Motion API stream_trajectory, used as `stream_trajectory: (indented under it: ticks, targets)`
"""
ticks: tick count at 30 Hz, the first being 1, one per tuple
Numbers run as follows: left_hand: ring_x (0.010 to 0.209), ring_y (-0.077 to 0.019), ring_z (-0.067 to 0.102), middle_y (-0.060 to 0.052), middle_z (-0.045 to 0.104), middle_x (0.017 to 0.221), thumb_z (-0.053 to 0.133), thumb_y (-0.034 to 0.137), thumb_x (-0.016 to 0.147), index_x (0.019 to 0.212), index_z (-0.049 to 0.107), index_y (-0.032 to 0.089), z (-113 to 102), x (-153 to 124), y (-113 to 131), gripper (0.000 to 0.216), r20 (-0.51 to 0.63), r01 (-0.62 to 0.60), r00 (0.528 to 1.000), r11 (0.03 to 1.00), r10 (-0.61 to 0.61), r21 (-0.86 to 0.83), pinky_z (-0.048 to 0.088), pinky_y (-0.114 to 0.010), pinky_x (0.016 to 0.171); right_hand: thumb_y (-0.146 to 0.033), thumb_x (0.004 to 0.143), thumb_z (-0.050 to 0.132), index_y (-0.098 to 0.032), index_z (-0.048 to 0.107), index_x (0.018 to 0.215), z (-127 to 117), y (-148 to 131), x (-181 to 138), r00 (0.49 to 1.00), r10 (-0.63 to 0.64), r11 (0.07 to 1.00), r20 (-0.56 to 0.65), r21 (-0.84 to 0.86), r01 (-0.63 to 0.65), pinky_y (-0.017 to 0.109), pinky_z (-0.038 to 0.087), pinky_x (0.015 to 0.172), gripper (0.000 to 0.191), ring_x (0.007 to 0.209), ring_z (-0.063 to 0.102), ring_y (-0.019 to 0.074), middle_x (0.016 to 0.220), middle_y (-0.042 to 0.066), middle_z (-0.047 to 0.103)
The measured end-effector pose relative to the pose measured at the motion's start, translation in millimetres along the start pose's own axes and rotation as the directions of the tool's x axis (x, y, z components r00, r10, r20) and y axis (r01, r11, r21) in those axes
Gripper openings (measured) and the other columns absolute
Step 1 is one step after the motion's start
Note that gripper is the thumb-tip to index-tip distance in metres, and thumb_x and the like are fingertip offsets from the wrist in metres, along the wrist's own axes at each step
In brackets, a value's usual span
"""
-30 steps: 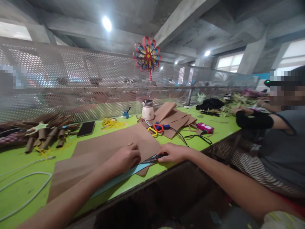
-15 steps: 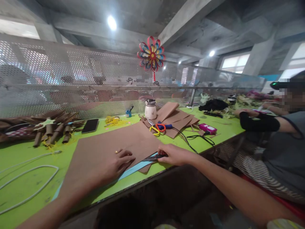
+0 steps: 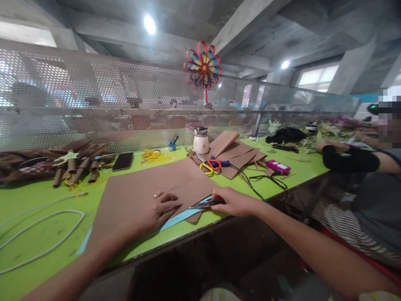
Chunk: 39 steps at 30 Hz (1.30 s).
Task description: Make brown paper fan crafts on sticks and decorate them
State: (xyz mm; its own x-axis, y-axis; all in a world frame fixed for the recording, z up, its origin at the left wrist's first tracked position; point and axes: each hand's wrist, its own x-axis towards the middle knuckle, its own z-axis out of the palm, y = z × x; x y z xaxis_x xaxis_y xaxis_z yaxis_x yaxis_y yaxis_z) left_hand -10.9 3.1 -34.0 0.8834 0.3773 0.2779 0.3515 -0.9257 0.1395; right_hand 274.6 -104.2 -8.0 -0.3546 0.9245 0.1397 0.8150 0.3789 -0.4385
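Left hand (image 3: 161, 209) palm down, fingers loosely extended and slightly bent, gripping nothing; it rests on the large flat brown paper sheet (image 3: 140, 182). Yellow ring on one finger. Right hand (image 3: 232, 201) closed around dark-handled metal scissors (image 3: 199, 205), blades pointing left toward left hand, along the sheet's near right edge. Can't tell if blades are parted.

Brown sheet lies on the bright green bench (image 3: 37, 230), close to its near edge. Light blue paper (image 3: 178, 218) sits under it, showing as a strip along the near side, plus a sliver at the left corner. Small brown paper corner (image 3: 194, 218) pokes out beside the strip, below the blades.

Beyond the sheet: scissors with orange and yellow handles (image 3: 206, 168), blue-handled tool with black cord (image 3: 224, 163), both by a pile of folded brown paper (image 3: 239, 152). Cream bottle with dark lid (image 3: 201, 144) upright behind. Pink box (image 3: 278, 167) farther right, near the cord.

Left side: black phone (image 3: 123, 161) flat, tangled yellow strands (image 3: 153, 155), rolled brown paper tubes (image 3: 79, 170), looped white cable (image 3: 62, 211). Co-worker's black sleeve (image 3: 347, 159) at far right, well apart.
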Motion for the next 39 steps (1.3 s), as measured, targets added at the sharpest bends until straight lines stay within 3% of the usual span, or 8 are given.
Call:
stream_trajectory:
  ticks: [5, 15, 27, 39]
  targets:
    - [0.106, -0.0169, 0.046, -0.005, 0.055, 0.116, 0.032, 0.034, 0.093, 0.118, 0.057, 0.031, 0.0, 1.5, 3.8, 0.035, 0.032, 0.029, 0.999, 0.999, -0.028, -0.046, 0.027, -0.037, 0.098, -0.030, 0.078, 0.056, -0.016, 0.053, 0.080, 4.2, -1.2, 4.4, 1.000, 0.008, 1.000, -0.003, 0.024, -0.008, 0.023, 0.035, 0.060, 0.015, 0.069, 0.050, 0.0131, 0.077, 0.002, 0.058]
    - [0.103, -0.0162, 0.046, -0.005, 0.058, 0.112, 0.033, 0.036, 0.092, 0.114, 0.060, 0.028, 8.8, 1.9, 4.9, 0.035, -0.042, 0.030, 0.999, 0.995, -0.034, -0.099, 0.028, -0.035, 0.096, -0.032, 0.078, 0.054, -0.017, 0.051, 0.075, 10.5, -8.6, 8.6, 1.000, -0.001, 1.000, -0.001, 0.017, 0.001, 0.023, 0.032, 0.057, 0.016, 0.064, 0.047, 0.0126, 0.071, 0.001, 0.054]
    - [0.102, -0.0164, 0.046, -0.005, 0.056, 0.114, 0.033, 0.033, 0.093, 0.117, 0.057, 0.025, 9.6, 0.6, 4.6, 0.035, -0.027, 0.023, 0.999, 0.997, -0.025, -0.074, 0.027, -0.035, 0.096, -0.036, 0.079, 0.054, -0.017, 0.051, 0.076, 19.7, -19.5, 21.9, 0.998, -0.011, 0.999, 0.060, 0.036, 0.009, 0.024, 0.033, 0.057, 0.019, 0.065, 0.049, 0.0132, 0.072, 0.002, 0.057]
    - [0.104, -0.0165, 0.047, -0.006, 0.056, 0.115, 0.029, 0.031, 0.094, 0.117, 0.056, 0.022, 9.0, 2.0, 4.4, 0.037, -0.015, 0.029, 0.999, 0.998, -0.030, -0.051, 0.026, -0.035, 0.098, -0.037, 0.079, 0.053, -0.017, 0.051, 0.076, 18.7, -20.2, 15.8, 0.997, -0.001, 0.999, 0.076, 0.053, -0.003, 0.023, 0.033, 0.056, 0.020, 0.065, 0.049, 0.0128, 0.072, 0.001, 0.057]
